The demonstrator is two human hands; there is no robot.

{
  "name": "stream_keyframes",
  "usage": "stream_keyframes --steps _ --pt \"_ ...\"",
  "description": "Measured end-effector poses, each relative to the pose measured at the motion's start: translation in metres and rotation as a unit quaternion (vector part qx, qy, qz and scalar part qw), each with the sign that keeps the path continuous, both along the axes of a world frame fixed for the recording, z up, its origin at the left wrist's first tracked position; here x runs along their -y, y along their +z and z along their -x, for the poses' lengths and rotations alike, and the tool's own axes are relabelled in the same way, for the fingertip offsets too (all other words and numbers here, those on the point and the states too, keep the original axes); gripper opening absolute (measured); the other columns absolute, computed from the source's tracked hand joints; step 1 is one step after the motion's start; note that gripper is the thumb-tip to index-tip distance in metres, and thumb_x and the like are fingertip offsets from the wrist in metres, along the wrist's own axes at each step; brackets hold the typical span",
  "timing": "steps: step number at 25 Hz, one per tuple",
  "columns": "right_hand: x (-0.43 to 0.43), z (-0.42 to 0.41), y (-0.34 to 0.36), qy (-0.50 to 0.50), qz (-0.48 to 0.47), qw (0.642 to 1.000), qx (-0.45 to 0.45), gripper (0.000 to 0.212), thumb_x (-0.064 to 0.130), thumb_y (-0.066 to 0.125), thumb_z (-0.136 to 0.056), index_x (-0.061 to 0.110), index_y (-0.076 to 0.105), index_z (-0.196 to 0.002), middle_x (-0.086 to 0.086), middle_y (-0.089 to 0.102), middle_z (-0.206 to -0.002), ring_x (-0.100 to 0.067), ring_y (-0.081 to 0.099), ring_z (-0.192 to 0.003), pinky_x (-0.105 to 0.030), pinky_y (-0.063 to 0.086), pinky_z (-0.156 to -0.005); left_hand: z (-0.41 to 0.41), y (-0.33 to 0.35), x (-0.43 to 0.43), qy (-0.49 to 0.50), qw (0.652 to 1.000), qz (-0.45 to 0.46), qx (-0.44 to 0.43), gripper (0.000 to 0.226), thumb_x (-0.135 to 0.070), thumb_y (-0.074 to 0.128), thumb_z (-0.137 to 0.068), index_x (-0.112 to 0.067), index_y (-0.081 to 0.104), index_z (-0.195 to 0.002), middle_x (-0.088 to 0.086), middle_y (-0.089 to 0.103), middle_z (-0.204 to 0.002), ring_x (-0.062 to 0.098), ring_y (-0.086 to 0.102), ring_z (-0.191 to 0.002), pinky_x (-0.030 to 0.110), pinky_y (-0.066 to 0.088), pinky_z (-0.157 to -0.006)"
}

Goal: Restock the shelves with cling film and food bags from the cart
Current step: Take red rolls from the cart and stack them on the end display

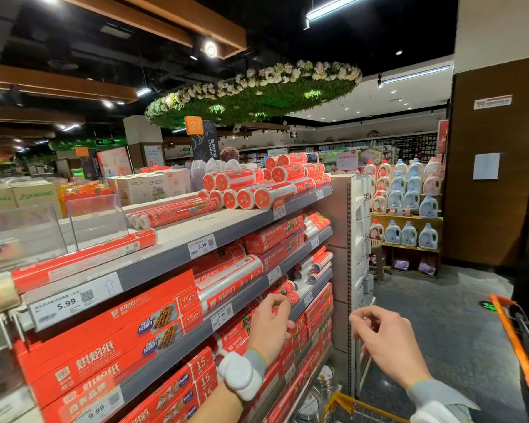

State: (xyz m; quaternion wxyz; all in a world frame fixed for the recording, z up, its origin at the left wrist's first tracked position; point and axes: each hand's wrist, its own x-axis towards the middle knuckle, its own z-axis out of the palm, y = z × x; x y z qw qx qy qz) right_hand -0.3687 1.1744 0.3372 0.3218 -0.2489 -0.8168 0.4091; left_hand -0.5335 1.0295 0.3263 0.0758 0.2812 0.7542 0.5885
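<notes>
Cling film rolls (283,293) sit at the front of a middle shelf (177,346), left hand (271,323) curled against them, grip indeterminate, right hand (382,340) loosely curled, empty: placement judged under way, next requiring a reach to the cart (509,331).

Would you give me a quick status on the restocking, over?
Left hand at the rolls on a middle shelf, grip unclear. Right hand empty, mid-air. Nothing blocking.
</notes>
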Motion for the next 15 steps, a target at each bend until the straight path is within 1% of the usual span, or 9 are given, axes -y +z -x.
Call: stream_keyframes --steps 3,5,7,10,13,15 --pt "-0.002 0.000 0.000 0.000 -0.008 1.000 -0.007 0.009 0.027 0.064 -0.092 0.026 0.069 -0.085 0.006 0.069 -0.063 -0.008 0.063 -0.048 -0.017 0.048 -0.051 -0.002 0.001 -0.001 0.003 1.000 0.000 -0.003 0.014 -0.026 0.047 -0.100 -0.025 0.059 -0.105 0.011 0.066 -0.098 0.006 0.059 -0.064 0.023 0.053 -0.061" --pt "-0.003 0.000 -0.001 0.004 -0.002 1.000 -0.011 0.003 0.030 0.067 -0.090 0.028 0.068 -0.087 0.007 0.068 -0.062 -0.009 0.063 -0.048 -0.021 0.052 -0.055 -0.002 0.002 -0.002 0.003 1.000 -0.003 -0.001 0.014 -0.026 0.047 -0.100 -0.024 0.060 -0.106 0.009 0.066 -0.096 0.006 0.060 -0.065 0.021 0.051 -0.060" --pt "-0.005 -0.001 -0.003 0.006 0.003 1.000 -0.011 0.007 0.034 0.071 -0.087 0.030 0.066 -0.090 0.009 0.065 -0.060 -0.009 0.063 -0.048 -0.025 0.053 -0.060 -0.003 0.003 -0.004 0.000 1.000 -0.001 -0.001 0.014 -0.027 0.047 -0.100 -0.025 0.059 -0.107 0.008 0.066 -0.094 0.006 0.060 -0.065 0.019 0.050 -0.061" --pt "-0.008 -0.001 -0.005 0.005 0.001 1.000 -0.006 0.011 0.036 0.072 -0.085 0.030 0.066 -0.091 0.012 0.064 -0.060 -0.008 0.064 -0.049 -0.025 0.052 -0.061 -0.005 0.003 -0.008 0.000 1.000 0.005 -0.006 0.013 -0.027 0.046 -0.101 -0.026 0.059 -0.105 0.010 0.066 -0.095 0.007 0.061 -0.066 0.023 0.054 -0.062" --pt "-0.017 -0.003 -0.008 0.003 0.005 1.000 -0.002 0.011 0.037 0.073 -0.084 0.030 0.067 -0.091 0.011 0.066 -0.061 -0.008 0.065 -0.050 -0.025 0.054 -0.060 -0.010 0.002 -0.016 0.000 1.000 0.010 -0.005 0.014 -0.026 0.045 -0.101 -0.025 0.058 -0.107 0.010 0.067 -0.094 0.010 0.061 -0.070 0.029 0.057 -0.068" --pt "-0.023 -0.005 -0.012 0.006 0.008 1.000 0.007 0.011 0.038 0.072 -0.085 0.030 0.067 -0.091 0.009 0.066 -0.061 -0.008 0.065 -0.050 -0.025 0.054 -0.060 -0.016 0.000 -0.020 -0.002 1.000 0.010 -0.003 0.015 -0.026 0.045 -0.102 -0.025 0.058 -0.107 0.007 0.066 -0.094 0.011 0.062 -0.073 0.027 0.057 -0.067"
